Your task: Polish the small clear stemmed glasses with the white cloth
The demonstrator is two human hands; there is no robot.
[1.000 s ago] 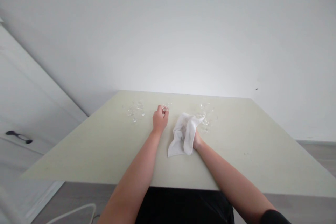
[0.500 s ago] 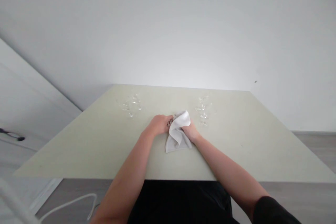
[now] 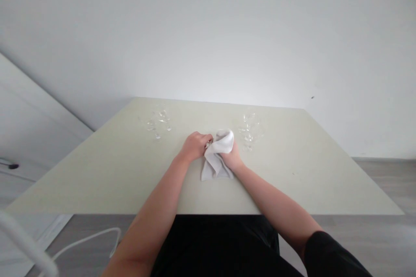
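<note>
On pale worktop (image 3: 130, 181), centre: white cloth (image 3: 216, 162) bunched in right hand (image 3: 233, 161); left hand (image 3: 194, 146) clenched just beside. Left glass cluster (image 3: 157, 122) and right glass cluster (image 3: 249, 129) sit apart, untouched. Small glass piece (image 3: 208, 143) pinched by left hand against cloth, so wipe looks underway.

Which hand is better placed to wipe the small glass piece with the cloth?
Probably the right hand: it grips the white cloth, bunched against the small glass piece. The left hand is closed on that piece and holds no cloth, so it suits steadying.
</note>
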